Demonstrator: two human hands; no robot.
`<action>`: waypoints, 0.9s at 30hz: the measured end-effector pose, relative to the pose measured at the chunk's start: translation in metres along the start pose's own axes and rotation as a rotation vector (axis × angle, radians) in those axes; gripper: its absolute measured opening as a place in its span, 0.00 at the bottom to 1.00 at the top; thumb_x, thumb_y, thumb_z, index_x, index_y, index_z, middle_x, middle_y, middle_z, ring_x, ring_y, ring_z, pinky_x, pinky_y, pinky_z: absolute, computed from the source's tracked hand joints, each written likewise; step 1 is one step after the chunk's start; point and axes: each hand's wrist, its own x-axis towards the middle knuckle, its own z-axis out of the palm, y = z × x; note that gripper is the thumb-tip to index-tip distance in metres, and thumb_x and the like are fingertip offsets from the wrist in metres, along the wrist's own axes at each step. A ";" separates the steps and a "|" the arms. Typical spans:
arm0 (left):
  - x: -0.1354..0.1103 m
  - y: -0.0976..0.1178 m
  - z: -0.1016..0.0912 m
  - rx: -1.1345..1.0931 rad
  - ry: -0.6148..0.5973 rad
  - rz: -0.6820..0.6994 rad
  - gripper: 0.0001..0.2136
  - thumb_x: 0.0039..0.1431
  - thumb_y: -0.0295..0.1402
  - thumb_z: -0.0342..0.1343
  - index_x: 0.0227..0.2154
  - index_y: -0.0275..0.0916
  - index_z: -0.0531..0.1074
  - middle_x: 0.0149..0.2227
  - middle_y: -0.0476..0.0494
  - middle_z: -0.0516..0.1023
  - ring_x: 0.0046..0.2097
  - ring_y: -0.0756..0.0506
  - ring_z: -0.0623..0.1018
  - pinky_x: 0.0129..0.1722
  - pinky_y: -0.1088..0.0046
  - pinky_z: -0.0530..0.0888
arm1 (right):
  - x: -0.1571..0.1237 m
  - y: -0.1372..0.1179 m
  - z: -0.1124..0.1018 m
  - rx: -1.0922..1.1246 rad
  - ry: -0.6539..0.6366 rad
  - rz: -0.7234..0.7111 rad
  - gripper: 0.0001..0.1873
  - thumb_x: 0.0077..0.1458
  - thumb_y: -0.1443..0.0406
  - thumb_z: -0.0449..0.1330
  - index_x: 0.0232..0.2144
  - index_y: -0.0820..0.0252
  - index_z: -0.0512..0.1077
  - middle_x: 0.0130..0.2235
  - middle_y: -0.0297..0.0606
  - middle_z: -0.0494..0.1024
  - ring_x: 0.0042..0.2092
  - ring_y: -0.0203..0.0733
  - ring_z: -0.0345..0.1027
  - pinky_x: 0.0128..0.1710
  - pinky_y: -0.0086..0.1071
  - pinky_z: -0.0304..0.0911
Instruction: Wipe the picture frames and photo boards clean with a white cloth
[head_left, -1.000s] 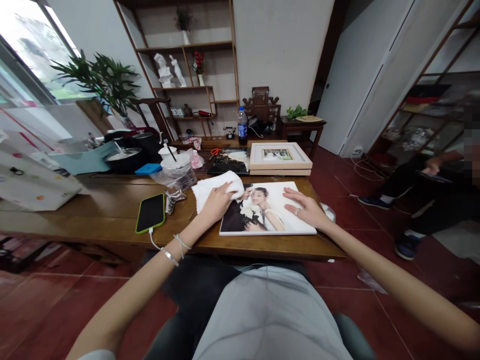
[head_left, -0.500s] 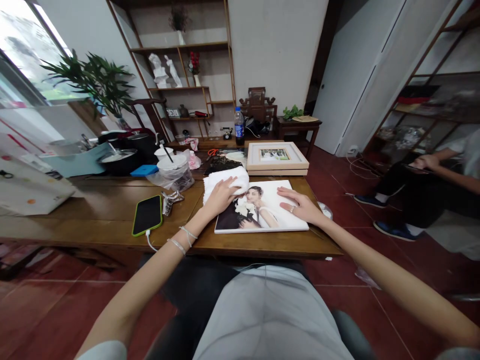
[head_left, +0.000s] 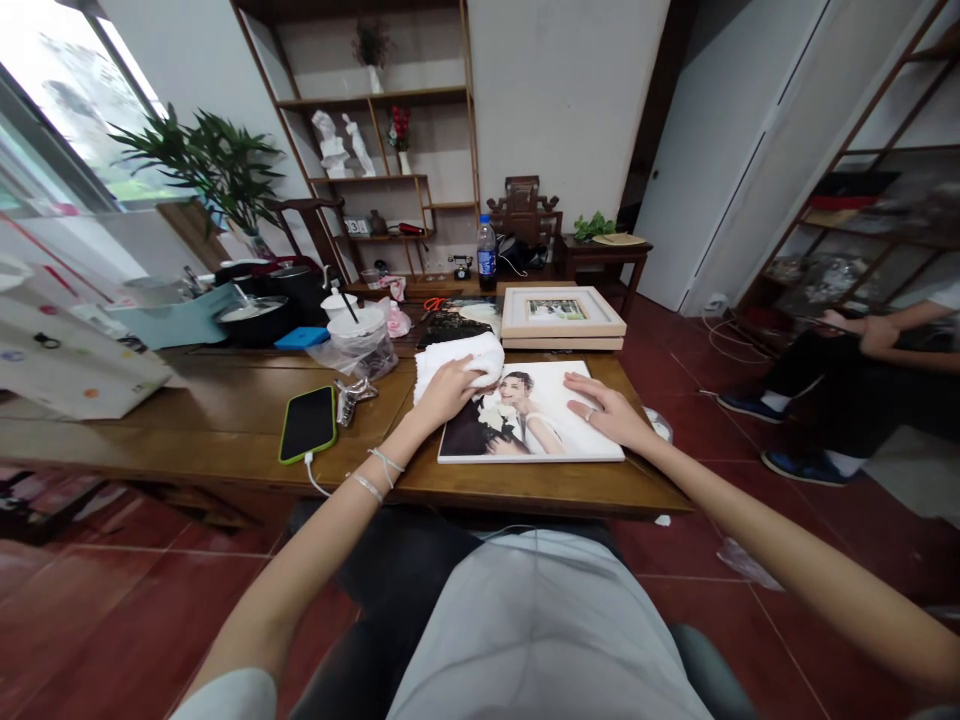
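A wedding photo panel [head_left: 559,440] with white edges lies flat near the table's front edge. My left hand [head_left: 450,388] is at its upper left corner, fingers curled over a folded white towel [head_left: 457,358]. The towel lies partly on the panel and partly on the table beyond it. My right hand [head_left: 607,412] rests on the white right side of the panel, with its fingers spread and a ring on one of them. Part of the photo is covered by the towel and my hands.
Behind the panel are stacked photo frames [head_left: 600,330], a dark print and orange scissors [head_left: 433,303]. A bottle [head_left: 487,255] stands further back. To the left are a charging phone [head_left: 308,425], a bagged cup [head_left: 360,335] and a blue box [head_left: 301,338]. Another person sits at right.
The view has turned slightly to the left. My left hand stays on the towel and my right hand on the panel, with almost no movement against the table.
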 end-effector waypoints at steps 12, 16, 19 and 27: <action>-0.076 0.131 -0.068 0.036 -0.231 0.038 0.12 0.58 0.24 0.50 0.39 0.39 0.76 0.56 0.38 0.67 0.56 0.38 0.67 0.54 0.60 0.67 | -0.002 -0.002 0.002 -0.065 0.009 -0.038 0.19 0.54 0.62 0.57 0.49 0.55 0.71 0.56 0.40 0.68 0.59 0.47 0.59 0.60 0.46 0.53; -0.091 0.146 -0.072 -0.021 -0.245 0.068 0.09 0.57 0.27 0.53 0.38 0.41 0.76 0.58 0.43 0.65 0.58 0.37 0.64 0.55 0.57 0.65 | -0.001 0.000 0.001 -0.093 -0.005 -0.055 0.20 0.54 0.62 0.56 0.50 0.55 0.70 0.56 0.41 0.69 0.59 0.47 0.58 0.60 0.46 0.53; -0.081 0.132 -0.067 -0.062 -0.204 0.040 0.10 0.58 0.28 0.53 0.42 0.42 0.74 0.59 0.43 0.64 0.59 0.39 0.63 0.56 0.58 0.64 | -0.001 0.001 0.001 -0.113 -0.029 -0.065 0.22 0.54 0.61 0.57 0.51 0.59 0.69 0.57 0.44 0.67 0.60 0.47 0.57 0.61 0.45 0.52; -0.007 0.049 -0.031 -0.019 -0.197 -0.054 0.14 0.61 0.36 0.50 0.48 0.42 0.70 0.59 0.36 0.63 0.62 0.38 0.59 0.57 0.55 0.61 | 0.000 0.002 0.002 -0.107 -0.033 -0.078 0.23 0.52 0.60 0.59 0.51 0.55 0.69 0.58 0.41 0.66 0.60 0.49 0.57 0.61 0.48 0.51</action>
